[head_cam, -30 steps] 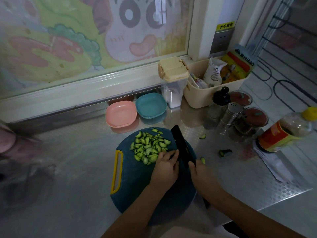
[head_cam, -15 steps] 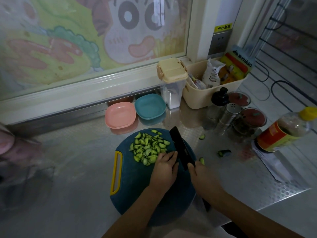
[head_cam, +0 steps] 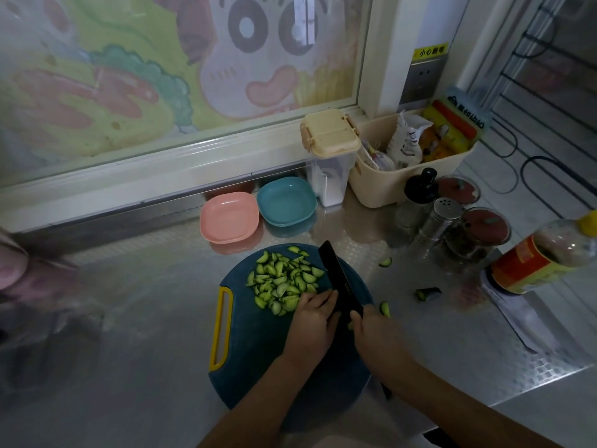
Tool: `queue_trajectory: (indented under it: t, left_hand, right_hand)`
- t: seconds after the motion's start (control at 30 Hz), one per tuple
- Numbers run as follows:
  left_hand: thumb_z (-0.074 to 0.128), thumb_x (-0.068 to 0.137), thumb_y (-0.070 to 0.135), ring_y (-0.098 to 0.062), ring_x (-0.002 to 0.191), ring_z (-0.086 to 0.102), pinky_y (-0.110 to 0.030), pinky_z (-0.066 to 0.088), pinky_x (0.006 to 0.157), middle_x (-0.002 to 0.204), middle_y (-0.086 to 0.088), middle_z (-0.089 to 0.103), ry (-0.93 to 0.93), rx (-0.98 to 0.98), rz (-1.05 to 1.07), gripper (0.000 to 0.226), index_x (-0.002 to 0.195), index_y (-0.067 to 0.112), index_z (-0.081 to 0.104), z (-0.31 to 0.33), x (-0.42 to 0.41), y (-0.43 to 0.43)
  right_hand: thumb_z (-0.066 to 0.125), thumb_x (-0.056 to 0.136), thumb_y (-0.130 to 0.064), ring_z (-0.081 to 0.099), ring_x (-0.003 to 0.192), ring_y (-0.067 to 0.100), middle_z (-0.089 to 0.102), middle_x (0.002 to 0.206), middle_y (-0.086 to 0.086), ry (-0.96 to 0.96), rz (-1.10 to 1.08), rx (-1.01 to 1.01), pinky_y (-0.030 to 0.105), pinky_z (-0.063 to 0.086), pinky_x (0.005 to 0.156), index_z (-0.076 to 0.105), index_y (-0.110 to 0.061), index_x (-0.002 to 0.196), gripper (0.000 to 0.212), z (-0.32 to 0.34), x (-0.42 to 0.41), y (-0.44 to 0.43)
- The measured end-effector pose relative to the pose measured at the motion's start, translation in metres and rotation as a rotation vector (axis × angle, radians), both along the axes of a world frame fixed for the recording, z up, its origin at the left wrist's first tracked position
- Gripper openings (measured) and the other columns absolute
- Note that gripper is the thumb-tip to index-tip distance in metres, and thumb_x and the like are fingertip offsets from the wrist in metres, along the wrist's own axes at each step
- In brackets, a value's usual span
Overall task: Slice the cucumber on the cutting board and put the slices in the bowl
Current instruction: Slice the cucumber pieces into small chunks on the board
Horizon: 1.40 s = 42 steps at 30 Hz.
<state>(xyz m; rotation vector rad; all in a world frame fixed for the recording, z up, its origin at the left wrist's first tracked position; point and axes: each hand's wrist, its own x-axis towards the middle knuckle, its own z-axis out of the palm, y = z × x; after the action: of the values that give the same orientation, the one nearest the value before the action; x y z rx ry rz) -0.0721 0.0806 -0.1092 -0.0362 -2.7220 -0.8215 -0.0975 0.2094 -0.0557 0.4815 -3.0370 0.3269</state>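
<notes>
A round dark-blue cutting board (head_cam: 258,344) with a yellow handle lies on the steel counter. A heap of green cucumber slices (head_cam: 281,282) covers its far part. My left hand (head_cam: 313,321) rests on the board at the heap's near edge, fingers touching the blade side; whether it holds cucumber is hidden. My right hand (head_cam: 376,337) grips the handle of a black knife (head_cam: 339,278), whose blade points away along the heap's right side. A pink bowl (head_cam: 230,217) and a teal bowl (head_cam: 286,200) stand behind the board.
Stray cucumber bits (head_cam: 385,308) (head_cam: 385,262) and a dark end piece (head_cam: 427,293) lie right of the board. Further right stand a shaker (head_cam: 442,218), jars (head_cam: 481,234), an oil bottle (head_cam: 542,257), a lidded container (head_cam: 329,156) and a beige basket (head_cam: 407,176).
Both hands and the knife have stayed almost in place beside the heap; the view has shifted only slightly.
</notes>
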Motion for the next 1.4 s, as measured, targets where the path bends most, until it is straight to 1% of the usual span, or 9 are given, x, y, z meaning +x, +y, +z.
queue_trajectory:
  t: [0.3, 0.5, 0.67, 0.77, 0.93, 1.07, 1.17, 1.27, 1.4]
  left_hand:
    - [0.057, 0.082, 0.008, -0.019, 0.107, 0.042, -0.028, 0.042, 0.091, 0.122, -0.010, 0.057, -0.066, -0.028, -0.079, 0.051, 0.133, 0.005, 0.050, 0.006, 0.012, -0.007]
    - [0.056, 0.082, 0.001, -0.020, 0.108, 0.041, -0.026, 0.037, 0.095, 0.121, -0.012, 0.055, -0.115, -0.016, -0.096, 0.054, 0.136, 0.007, 0.048, 0.012, 0.011, -0.009]
    - [0.053, 0.084, 0.000, -0.025, 0.109, 0.045, -0.026, 0.035, 0.094, 0.125, -0.011, 0.053, -0.146, -0.054, -0.109, 0.055, 0.138, 0.009, 0.045, 0.021, 0.013, -0.011]
    - [0.051, 0.087, 0.004, -0.021, 0.112, 0.042, -0.025, 0.035, 0.098, 0.127, -0.007, 0.051, -0.217, -0.047, -0.130, 0.054, 0.139, 0.015, 0.044, 0.029, 0.020, -0.012]
    - [0.057, 0.087, 0.014, -0.010, 0.114, 0.044, -0.016, 0.032, 0.097, 0.126, 0.004, 0.049, -0.456, -0.015, -0.267, 0.048, 0.133, 0.027, 0.048, 0.048, 0.029, -0.027]
    - [0.060, 0.090, 0.029, -0.008, 0.110, 0.051, -0.024, 0.042, 0.095, 0.122, 0.003, 0.053, -0.370, 0.066, -0.144, 0.038, 0.127, 0.024, 0.056, 0.069, 0.028, -0.035]
    - [0.063, 0.086, 0.037, -0.011, 0.132, 0.025, -0.026, 0.021, 0.110, 0.143, 0.001, 0.037, -0.068, -0.020, 0.035, 0.057, 0.138, 0.026, 0.044, 0.084, 0.019, -0.036]
    - [0.062, 0.082, 0.051, -0.024, 0.141, -0.012, -0.041, -0.004, 0.112, 0.155, 0.002, -0.005, -0.156, -0.293, -0.017, 0.086, 0.148, 0.036, 0.009, 0.092, 0.012, -0.029]
    - [0.065, 0.075, 0.057, -0.034, 0.137, -0.024, -0.052, -0.012, 0.108, 0.154, -0.010, -0.020, -0.231, -0.446, -0.082, 0.098, 0.148, 0.039, 0.001, 0.083, 0.007, -0.017]
  right_hand:
    - [0.075, 0.077, -0.023, 0.049, 0.032, 0.018, 0.054, 0.041, 0.007, -0.219, -0.009, -0.042, 0.025, 0.045, 0.044, 0.054, -0.006, 0.060, 0.032, -0.011, -0.003, -0.008]
    - [0.028, 0.102, -0.032, 0.060, 0.080, 0.019, 0.065, 0.096, 0.010, -0.302, 0.004, -0.083, 0.028, 0.040, 0.067, 0.049, -0.006, 0.102, 0.034, -0.011, -0.006, -0.006]
    - [0.029, 0.102, -0.032, 0.065, 0.082, 0.020, 0.068, 0.095, 0.009, -0.279, 0.004, -0.067, 0.024, 0.038, 0.063, 0.050, -0.009, 0.097, 0.031, -0.009, -0.006, -0.012]
    - [0.028, 0.102, -0.031, 0.062, 0.087, 0.021, 0.065, 0.097, 0.010, -0.400, -0.005, -0.107, 0.026, 0.038, 0.072, 0.035, -0.017, 0.073, 0.034, -0.001, -0.012, -0.009]
    - [0.033, 0.100, -0.034, 0.058, 0.078, 0.024, 0.058, 0.083, 0.010, -0.539, 0.014, -0.327, 0.031, 0.042, 0.064, 0.054, -0.004, 0.091, 0.038, 0.015, -0.032, 0.011]
    - [0.041, 0.096, -0.041, 0.046, 0.062, 0.011, 0.048, 0.068, -0.003, -0.418, 0.170, -0.174, 0.022, 0.032, 0.050, 0.046, -0.015, 0.081, 0.031, 0.038, -0.053, 0.027]
    - [0.044, 0.092, -0.052, 0.047, 0.072, 0.013, 0.051, 0.079, -0.003, -0.307, 0.300, 0.022, 0.026, 0.036, 0.062, 0.050, -0.019, 0.094, 0.033, 0.052, -0.062, 0.033]
    - [0.044, 0.091, -0.054, 0.055, 0.085, 0.015, 0.058, 0.098, -0.002, -0.220, 0.438, 0.150, 0.028, 0.040, 0.069, 0.049, -0.021, 0.104, 0.036, 0.063, -0.065, 0.029]
    - [0.043, 0.093, -0.049, 0.057, 0.098, 0.020, 0.055, 0.110, 0.002, -0.096, 0.602, 0.271, 0.031, 0.043, 0.074, 0.048, -0.017, 0.111, 0.036, 0.069, -0.062, 0.015]
